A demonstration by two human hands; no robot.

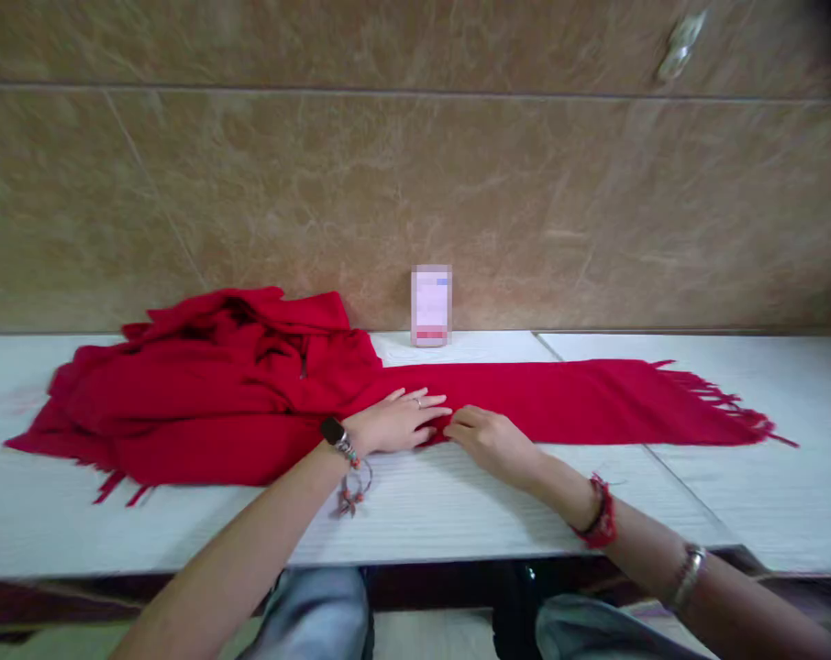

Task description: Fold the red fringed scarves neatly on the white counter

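Note:
A long red scarf (581, 401) lies on the white table (422, 513); its right part is stretched flat and ends in a fringe (732, 408). A heap of red scarves (202, 385) is bunched at the left. My left hand (398, 420) lies flat on the scarf near its middle, fingers stretched out; a watch and bead bracelet sit on that wrist. My right hand (491, 440) rests beside it at the scarf's near edge, fingers curled down onto the cloth. Whether it pinches the edge is hidden.
A small pink-white card (430, 305) stands against the brown tiled wall (526, 202) behind the scarf. The table's front edge runs just above my knees (319, 614). A seam in the tabletop runs diagonally at the right.

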